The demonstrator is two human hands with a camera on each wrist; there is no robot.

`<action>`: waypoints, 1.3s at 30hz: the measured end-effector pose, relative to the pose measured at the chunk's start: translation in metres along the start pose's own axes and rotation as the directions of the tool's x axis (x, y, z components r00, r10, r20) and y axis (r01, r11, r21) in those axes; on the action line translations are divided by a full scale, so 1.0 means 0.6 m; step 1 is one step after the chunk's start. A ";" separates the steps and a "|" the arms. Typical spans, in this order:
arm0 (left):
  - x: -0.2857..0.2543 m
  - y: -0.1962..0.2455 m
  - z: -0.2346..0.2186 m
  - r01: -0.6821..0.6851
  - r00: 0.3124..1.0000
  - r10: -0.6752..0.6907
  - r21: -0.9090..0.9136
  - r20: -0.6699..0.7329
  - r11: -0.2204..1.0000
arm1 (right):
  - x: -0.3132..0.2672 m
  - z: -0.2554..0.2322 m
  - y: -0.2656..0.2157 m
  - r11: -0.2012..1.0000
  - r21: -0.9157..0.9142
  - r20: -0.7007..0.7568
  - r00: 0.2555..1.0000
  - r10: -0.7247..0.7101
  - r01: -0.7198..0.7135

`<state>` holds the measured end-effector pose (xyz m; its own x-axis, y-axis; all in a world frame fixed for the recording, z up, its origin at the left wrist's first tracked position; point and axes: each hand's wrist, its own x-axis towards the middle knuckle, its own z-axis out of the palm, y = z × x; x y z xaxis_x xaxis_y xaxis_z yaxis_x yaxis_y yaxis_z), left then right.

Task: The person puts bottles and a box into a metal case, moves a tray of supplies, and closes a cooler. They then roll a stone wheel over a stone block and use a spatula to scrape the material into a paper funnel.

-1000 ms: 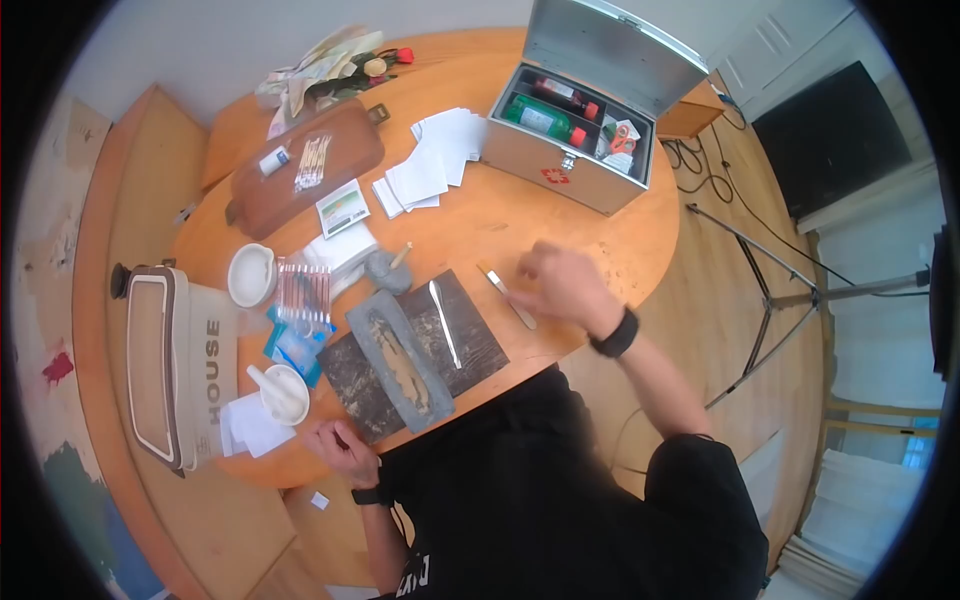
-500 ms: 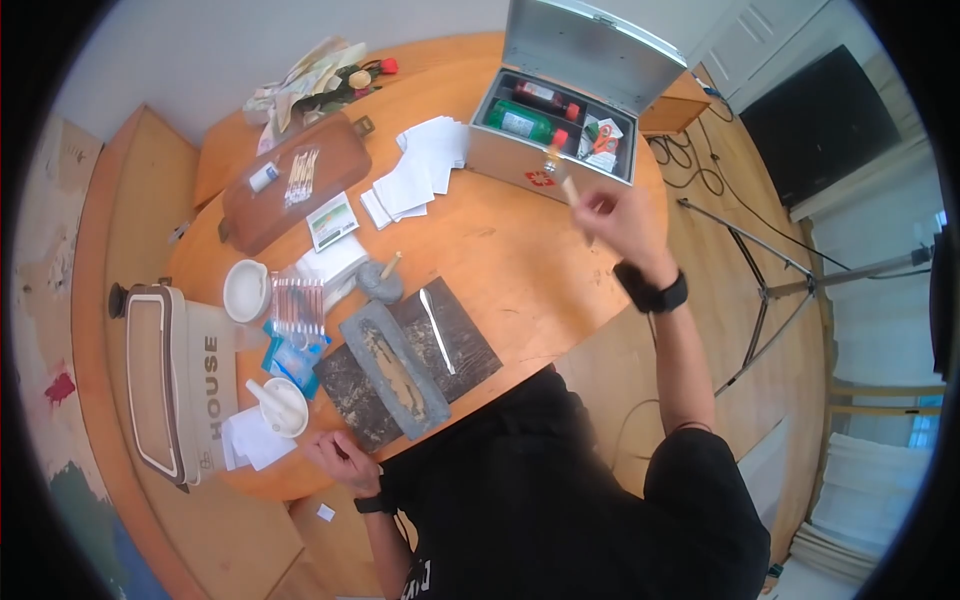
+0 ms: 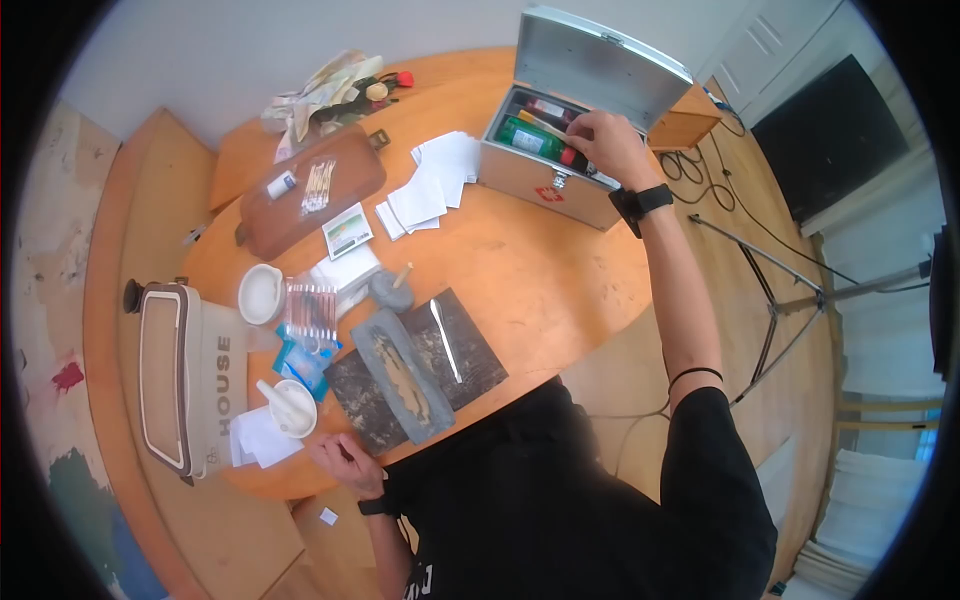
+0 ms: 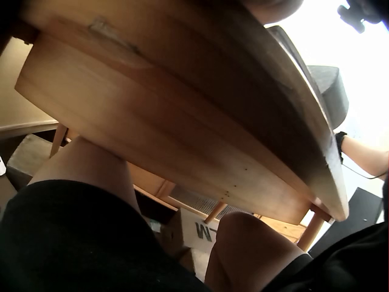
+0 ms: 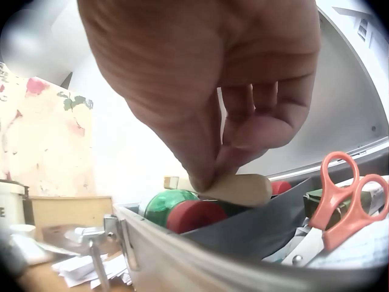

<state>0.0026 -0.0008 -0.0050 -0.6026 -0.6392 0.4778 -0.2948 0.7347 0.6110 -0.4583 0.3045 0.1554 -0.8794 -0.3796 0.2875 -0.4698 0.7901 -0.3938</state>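
In the head view, the right hand (image 3: 610, 146) is over the open metal first-aid case (image 3: 546, 196), pinching a slim tool with a pale wooden handle. The right wrist view shows thumb and fingertips of the hand (image 5: 213, 91) gripping that handle (image 5: 240, 189) just above a green bottle (image 5: 167, 204) with a red cap. Orange-handled scissors (image 5: 334, 207) stand in the neighbouring compartment. The left hand (image 3: 345, 465) rests at the table's near edge, fingers loosely curled, holding nothing; only a small part of it shows in the left wrist view.
A grey stone trough (image 3: 402, 377) and a metal spatula (image 3: 445, 341) lie on a dark slab (image 3: 474, 352). Left of them are a mortar with pestle (image 3: 290, 408), packaged swabs (image 3: 311, 310) and a white container (image 3: 212, 385). White papers (image 3: 418, 190) and a brown case (image 3: 270, 215) lie farther back.
The right hand has picked up the slim tool from the table's right side and carried it up and away to the open case. The left hand has stayed near the table edge.
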 end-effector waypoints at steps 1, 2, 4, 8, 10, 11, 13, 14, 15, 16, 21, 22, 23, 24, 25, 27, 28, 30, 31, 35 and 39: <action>-0.001 0.001 0.000 0.018 1.000 -0.018 -0.007 0.000 1.000 | 0.002 0.004 0.002 1.000 0.001 0.000 1.000 -0.001 0.001; -0.001 0.003 0.000 0.036 0.999 -0.036 -0.014 0.001 0.999 | 0.003 0.009 0.005 0.999 0.021 -0.029 0.999 -0.040 0.041; 0.001 0.006 0.001 0.032 0.999 -0.032 -0.018 0.003 0.999 | 0.005 0.017 0.013 0.996 0.037 -0.058 0.996 -0.075 0.077; 0.000 -0.002 0.000 -0.005 1.000 0.004 0.011 0.020 1.000 | 0.013 0.025 0.024 0.998 0.012 -0.010 0.998 -0.064 0.064; -0.001 0.000 -0.001 0.005 1.000 -0.006 0.012 0.024 1.000 | 0.013 0.025 0.023 0.995 0.069 0.029 0.997 -0.073 0.071; -0.001 0.002 -0.001 0.015 1.000 -0.015 0.012 0.024 1.000 | 0.011 0.019 0.019 0.988 0.125 0.023 0.995 -0.098 0.095; 0.002 0.007 -0.002 0.027 0.999 -0.028 0.027 0.031 0.999 | 0.007 0.020 0.035 0.977 0.120 -0.042 0.984 -0.172 0.176; 0.003 0.008 -0.006 0.031 0.999 -0.032 0.039 0.039 0.999 | 0.000 0.017 0.040 0.978 0.119 -0.106 0.981 -0.162 0.174; 0.002 0.005 -0.006 0.053 0.998 -0.055 0.064 0.030 0.997 | -0.008 0.008 0.039 0.983 0.136 -0.122 0.987 -0.107 0.123; 0.000 0.001 -0.004 0.035 0.999 -0.036 0.045 0.026 0.998 | -0.018 -0.001 0.035 0.981 0.192 -0.095 0.995 0.024 -0.005; 0.003 0.003 0.000 0.013 1.000 -0.013 0.017 0.011 1.000 | -0.069 -0.020 0.072 0.997 -0.073 0.001 0.999 -0.035 0.035; 0.002 0.003 0.000 0.015 1.000 -0.016 0.018 0.013 1.000 | -0.080 -0.020 0.071 0.994 -0.064 0.036 0.996 -0.086 0.088; 0.002 0.003 0.000 0.011 1.000 -0.011 0.011 0.016 1.000 | -0.090 -0.024 0.069 0.994 -0.064 0.039 0.996 -0.086 0.088; 0.003 0.002 0.000 0.006 1.000 -0.006 0.006 0.017 1.000 | -0.098 -0.030 0.063 0.999 -0.025 0.032 0.999 -0.037 0.037; 0.004 0.004 -0.001 0.007 1.000 -0.007 0.009 0.017 1.000 | -0.107 -0.034 0.047 1.000 0.016 0.027 1.000 0.013 -0.013; 0.009 0.010 -0.003 -0.009 1.000 0.009 0.023 0.019 1.000 | -0.122 -0.029 0.022 0.995 -0.021 -0.066 0.993 -0.102 0.101; 0.010 0.011 -0.002 -0.007 1.000 0.007 0.025 0.016 1.000 | -0.130 -0.028 0.004 0.975 -0.073 -0.152 0.964 -0.217 0.208; 0.010 0.013 -0.002 -0.018 1.000 0.018 0.025 0.001 1.000 | -0.162 -0.001 -0.049 0.952 -0.046 -0.181 0.935 -0.306 0.302; 0.010 0.015 -0.002 -0.014 1.000 0.014 0.026 0.003 1.000 | -0.183 0.010 -0.090 0.956 0.102 -0.104 0.958 -0.266 0.276; 0.007 0.016 -0.005 0.014 1.000 -0.014 0.017 0.013 1.000 | -0.243 0.095 -0.195 0.942 0.267 0.192 0.947 -0.258 0.203; 0.003 0.003 -0.004 -0.015 1.000 0.015 0.029 -0.013 0.999 | -0.271 0.147 -0.253 0.949 0.239 0.296 0.916 -0.271 0.204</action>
<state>0.0027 -0.0014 -0.0014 -0.5974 -0.6311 0.4949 -0.3071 0.7501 0.5858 -0.2509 0.2041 0.0913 -0.7010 -0.7044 0.1112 -0.6436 0.5577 -0.5242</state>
